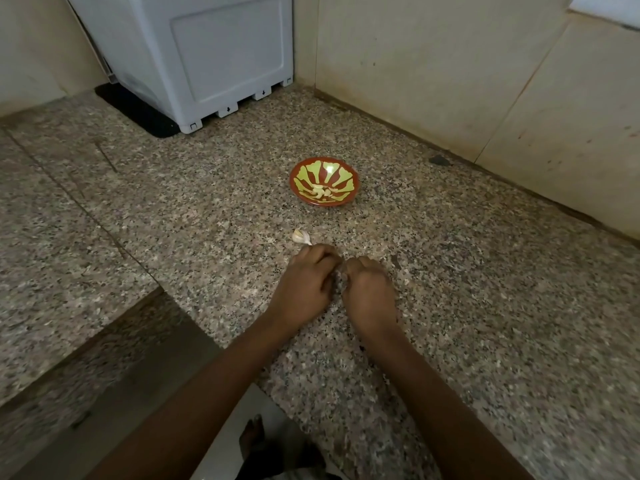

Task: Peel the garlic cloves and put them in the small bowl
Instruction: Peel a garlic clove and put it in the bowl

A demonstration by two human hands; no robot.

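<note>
Your left hand and right hand sit knuckle to knuckle, fingers curled; whether they pinch anything, I cannot tell. 1 unpeeled clove lies at 11 o'clock, just beyond your left hand, its axis running 10 to 4. The small bowl, holding peeled cloves, waits at 12.

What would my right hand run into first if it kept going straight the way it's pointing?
Probably the small bowl: the right hand points roughly at it, with only counter between. The unpeeled garlic sits left of that line.
</note>
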